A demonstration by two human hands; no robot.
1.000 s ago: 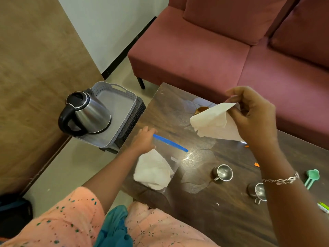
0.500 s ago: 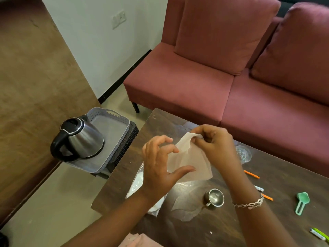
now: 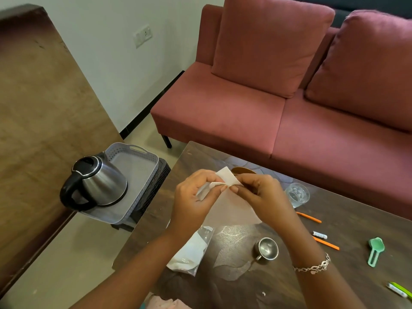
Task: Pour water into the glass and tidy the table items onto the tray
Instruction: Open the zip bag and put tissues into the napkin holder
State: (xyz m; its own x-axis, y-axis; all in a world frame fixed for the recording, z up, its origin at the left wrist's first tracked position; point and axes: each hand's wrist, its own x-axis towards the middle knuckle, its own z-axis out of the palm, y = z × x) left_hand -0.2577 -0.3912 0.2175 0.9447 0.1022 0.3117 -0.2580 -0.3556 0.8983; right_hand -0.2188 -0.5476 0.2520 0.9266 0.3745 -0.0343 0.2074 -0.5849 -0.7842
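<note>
The biggest risk sits off the tabletop (image 3: pixel 334 293): at about nine o'clock the steel kettle (image 3: pixel 98 181) stands on the near corner of the grey tray (image 3: pixel 142 161), which rests on a small dark stool and appears to overhang it; loading more items onto the near side, or lifting the kettle carelessly, could tip the tray. Next is the clear glass (image 3: pixel 297 195) at about two o'clock, standing upright just beyond the right hand (image 3: pixel 256 195); a sweep of that wrist could knock it over, and a fast pour would likely splash the dark surface. In the centre, both hands hold a white tissue (image 3: pixel 225 178) above the table: the left hand (image 3: pixel 196 201) and the right each pinch its top edge with fingers (image 3: pixel 234 188) pressed together, so pulling apart could tear the thin sheet. Below, at six o'clock, a clear bag with more tissue (image 3: pixel 189 250) lies flat, near a small steel cup (image 3: pixel 266 248). Smallest, the orange pens (image 3: pixel 308 217) and green scoop (image 3: pixel 375 249) at three to four o'clock could roll or get brushed off.
</note>
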